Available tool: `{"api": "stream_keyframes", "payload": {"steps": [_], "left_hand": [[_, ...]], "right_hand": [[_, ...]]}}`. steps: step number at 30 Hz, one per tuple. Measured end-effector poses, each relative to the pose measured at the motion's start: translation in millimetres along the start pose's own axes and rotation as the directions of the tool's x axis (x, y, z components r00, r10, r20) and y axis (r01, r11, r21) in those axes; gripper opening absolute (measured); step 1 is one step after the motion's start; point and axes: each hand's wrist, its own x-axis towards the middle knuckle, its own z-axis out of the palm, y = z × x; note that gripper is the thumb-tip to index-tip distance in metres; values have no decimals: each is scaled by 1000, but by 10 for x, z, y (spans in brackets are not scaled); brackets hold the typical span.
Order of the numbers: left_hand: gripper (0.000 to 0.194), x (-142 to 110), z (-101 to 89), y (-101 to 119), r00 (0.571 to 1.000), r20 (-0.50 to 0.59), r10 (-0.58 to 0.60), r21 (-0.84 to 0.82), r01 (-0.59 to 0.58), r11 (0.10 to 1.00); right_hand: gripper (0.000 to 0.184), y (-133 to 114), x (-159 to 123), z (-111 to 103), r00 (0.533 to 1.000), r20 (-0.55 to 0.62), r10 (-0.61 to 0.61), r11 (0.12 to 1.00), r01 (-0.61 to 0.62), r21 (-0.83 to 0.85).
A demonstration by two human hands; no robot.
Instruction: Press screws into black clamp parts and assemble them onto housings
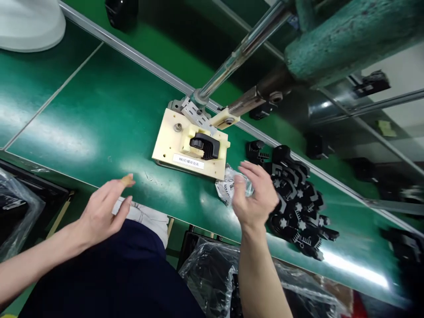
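Observation:
My left hand (106, 210) hovers over the front edge of the green bench, thumb apart from the fingers, with nothing visible in it. A yellowish covering wraps one of its fingertips. Farther right, my right hand (255, 194) is raised with its fingers apart, beside a crumpled printed plastic bag (225, 187) that it partly covers. Between and beyond both hands stands a cream fixture block (165, 141) with a white label. Seated in its nest is a black curved plastic part (210, 143) with a ribbed side; neither hand touches it.
A metal post (228, 62) and a green-painted press arm (347, 44) rise over the fixture. Many black plastic parts (294, 198) are heaped to the right. Plastic-lined bins (212, 265) stand below the bench edge. A white rounded object (31, 26) sits far left.

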Motion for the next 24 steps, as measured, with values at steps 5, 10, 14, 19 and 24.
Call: {"api": "stream_keyframes", "payload": {"steps": [5,10,14,19,24], "left_hand": [[41,237,-7,-287,999,-24,38,65,-36,997],[45,464,149,-375,997,-16,79,107,-77,991],[68,801,327,-380,980,84,181,128,-191,973],[90,1103,600,-403,953,209,221,126,-251,960],[108,1152,762,-411,964,229,134,106,-162,981]], "right_hand": [[18,448,-300,-305,960,-12,281,957,-281,-77],[19,574,-391,-376,908,272,319,948,-306,-92],[21,482,-272,-292,932,141,333,942,-324,-84],[42,203,36,32,831,337,444,876,-481,31],[55,-110,304,373,660,478,579,800,-573,-178]]}}
